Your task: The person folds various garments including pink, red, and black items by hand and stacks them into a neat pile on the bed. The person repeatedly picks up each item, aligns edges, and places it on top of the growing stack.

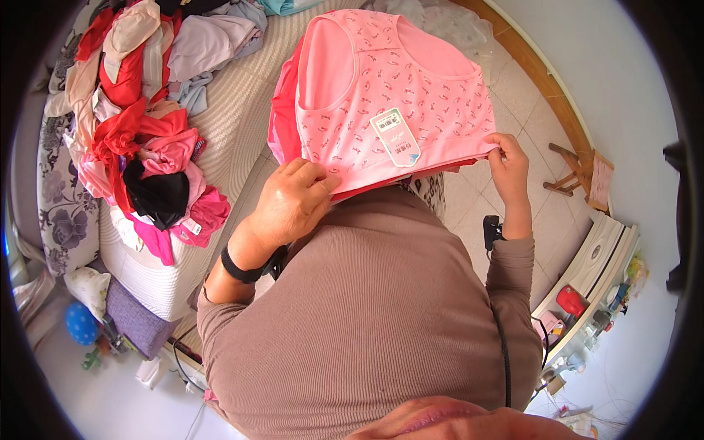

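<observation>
While left hand point(292, 196) and right hand point(509, 167) grasp its near corners, pink garment point(433, 99) spreads between.

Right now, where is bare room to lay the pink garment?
On the cream cover: right of the clothes pile, and between the pile and the purple cushion. Floor tiles show bare between the right hand, stool and drawers. Clothes crowd the cover's upper left.

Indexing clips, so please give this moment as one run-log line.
pink garment: held spread, tag showing; left hand: gripping near left corner; right hand: pinching near right corner; clothes pile: on sofa
</observation>
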`<action>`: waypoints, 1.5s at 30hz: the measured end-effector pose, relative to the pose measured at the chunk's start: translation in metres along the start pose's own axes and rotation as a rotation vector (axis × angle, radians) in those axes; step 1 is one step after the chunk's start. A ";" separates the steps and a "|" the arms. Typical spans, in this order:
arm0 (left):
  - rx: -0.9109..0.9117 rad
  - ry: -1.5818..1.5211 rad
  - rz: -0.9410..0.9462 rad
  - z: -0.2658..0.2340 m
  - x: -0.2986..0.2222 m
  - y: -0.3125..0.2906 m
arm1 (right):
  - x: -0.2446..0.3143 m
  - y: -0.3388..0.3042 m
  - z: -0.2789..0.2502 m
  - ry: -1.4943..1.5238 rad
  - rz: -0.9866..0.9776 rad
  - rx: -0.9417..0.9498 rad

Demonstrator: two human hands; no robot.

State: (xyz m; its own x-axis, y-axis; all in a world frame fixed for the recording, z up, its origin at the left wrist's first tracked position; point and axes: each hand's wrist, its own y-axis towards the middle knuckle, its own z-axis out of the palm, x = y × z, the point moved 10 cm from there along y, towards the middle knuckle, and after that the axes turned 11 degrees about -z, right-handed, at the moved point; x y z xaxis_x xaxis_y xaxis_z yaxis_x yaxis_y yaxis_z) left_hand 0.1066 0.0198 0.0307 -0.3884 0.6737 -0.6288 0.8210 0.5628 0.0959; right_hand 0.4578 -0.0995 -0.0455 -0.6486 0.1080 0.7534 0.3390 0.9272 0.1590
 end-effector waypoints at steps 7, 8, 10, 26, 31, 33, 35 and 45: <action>0.005 -0.074 0.072 -0.004 0.005 -0.007 | 0.020 0.004 -0.002 -0.305 -0.219 0.200; -0.005 -0.157 0.003 -0.007 0.017 -0.008 | 0.021 0.006 -0.001 -0.367 -0.222 0.226; 0.000 -0.379 -0.173 -0.012 0.057 -0.015 | 0.038 0.009 -0.006 -0.379 -0.330 0.191; -0.951 0.116 -1.165 -0.240 0.392 -0.172 | 0.094 0.048 0.005 -0.168 -0.410 -0.043; -0.871 0.169 -0.742 -0.231 0.335 -0.114 | 0.093 0.048 0.007 -0.115 -0.415 -0.040; -0.728 0.035 -0.641 -0.213 0.315 -0.089 | 0.093 0.048 0.011 -0.079 -0.412 -0.028; -0.739 0.042 -0.532 -0.213 0.282 -0.075 | 0.096 0.049 0.015 -0.062 -0.406 -0.026; -0.716 -0.900 0.258 -0.357 0.119 -0.029 | 0.169 0.078 0.029 0.048 -0.553 0.035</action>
State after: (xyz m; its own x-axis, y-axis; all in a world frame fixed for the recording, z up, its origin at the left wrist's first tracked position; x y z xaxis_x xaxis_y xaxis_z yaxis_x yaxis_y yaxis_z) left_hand -0.1133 0.2546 0.2285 0.4249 0.3878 -0.8180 0.2986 0.7930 0.5311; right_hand 0.3546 0.0015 0.0760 -0.6918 -0.4140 0.5916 -0.0666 0.8524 0.5187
